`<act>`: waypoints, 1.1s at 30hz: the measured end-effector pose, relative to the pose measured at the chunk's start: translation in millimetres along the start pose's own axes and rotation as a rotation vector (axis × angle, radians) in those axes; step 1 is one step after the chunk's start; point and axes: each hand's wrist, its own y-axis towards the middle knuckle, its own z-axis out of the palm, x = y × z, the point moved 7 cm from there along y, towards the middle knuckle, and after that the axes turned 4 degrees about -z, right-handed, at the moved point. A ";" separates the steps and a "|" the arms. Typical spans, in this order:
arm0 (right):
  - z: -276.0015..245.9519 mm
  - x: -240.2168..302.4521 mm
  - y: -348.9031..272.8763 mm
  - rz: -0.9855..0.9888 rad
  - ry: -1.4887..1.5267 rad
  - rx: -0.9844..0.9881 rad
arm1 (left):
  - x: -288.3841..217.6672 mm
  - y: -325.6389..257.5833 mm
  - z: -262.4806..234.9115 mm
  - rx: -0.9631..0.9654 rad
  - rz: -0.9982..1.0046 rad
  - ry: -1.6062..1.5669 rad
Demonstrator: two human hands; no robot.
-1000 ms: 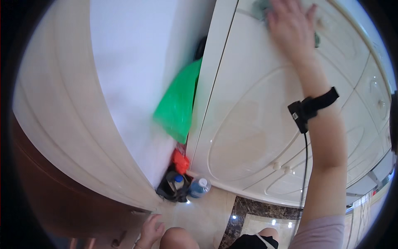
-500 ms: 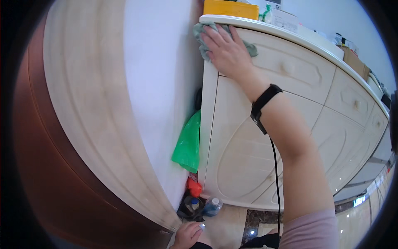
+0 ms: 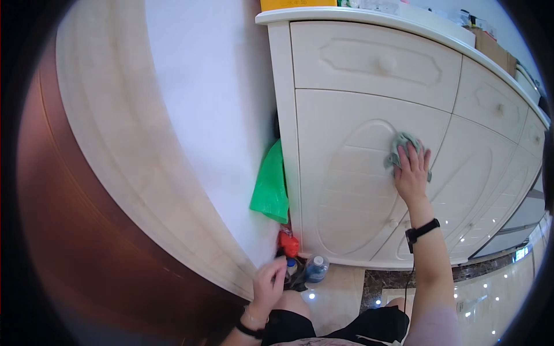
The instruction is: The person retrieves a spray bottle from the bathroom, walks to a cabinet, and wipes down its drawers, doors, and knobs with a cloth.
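Across the left of your view runs a wide cream door frame (image 3: 109,150) with a dark reddish-brown panel (image 3: 63,242) beyond it, and a white wall (image 3: 213,104) fills the middle. To the right stands a cream cabinet (image 3: 346,219) with arched door panels, drawers above them, and a counter (image 3: 369,17) on top that carries a yellow box (image 3: 297,4) and a brown carton (image 3: 491,49) near its edge. Squeezed into the narrow gap between wall and cabinet hangs a green plastic bag (image 3: 270,190), with a red-topped spray bottle (image 3: 288,243) below it and a clear bottle with a blue cap (image 3: 315,268) on the floor just beside the cabinet's base. Your right hand (image 3: 411,173), a black band on its wrist, presses flat with fingers spread against the cabinet door, and a grey-green cloth (image 3: 398,147) lies pinned under the palm, its edge showing above and left of your fingertips. Your left hand (image 3: 268,285) sits low near your knee, just beside the bottles, its grip loosely curled around nothing you can see.
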 end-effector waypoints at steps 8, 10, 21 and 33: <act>35.7 -0.3 -24.8 0.056 -0.088 0.267 | -86.8 110.7 39.3 0.016 0.223 -0.071; 19.3 4.5 -27.3 0.136 -0.019 0.089 | -96.0 111.3 64.0 0.064 0.370 0.162; -83.5 -186.2 -370.0 1.417 -0.059 -0.551 | -179.9 217.1 184.9 0.023 0.715 0.594; -94.5 -321.0 -255.2 1.065 -0.185 -0.591 | -144.9 256.0 213.9 -0.160 0.659 0.854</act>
